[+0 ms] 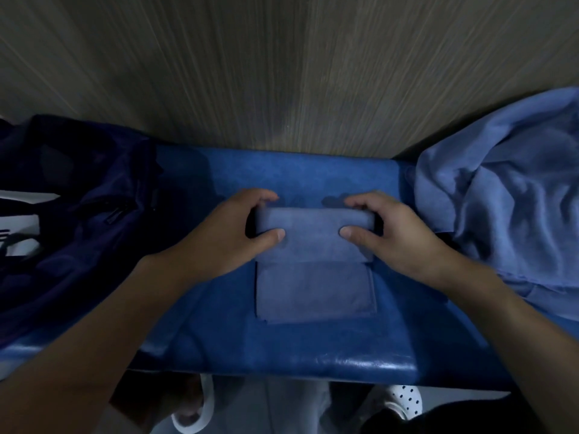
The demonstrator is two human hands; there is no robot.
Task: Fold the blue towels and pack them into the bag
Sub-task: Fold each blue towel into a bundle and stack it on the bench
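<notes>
Centre of the frame: a plain, muted slate-blue folded towel (313,286) on a glossy, faintly mottled royal-blue bench (282,170). At the right edge is a heap of towels (501,198) in paler periwinkle blue, and at the left a dark navy bag (78,189). Upper half: a grey-beige wall (282,73) with fine wood-grain streaks; lower right, a white slipper (404,399) dotted with dark spots.

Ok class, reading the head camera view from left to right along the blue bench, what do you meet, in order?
Dark bag → left hand → folded towel → right hand → crumpled towel heap.
</notes>
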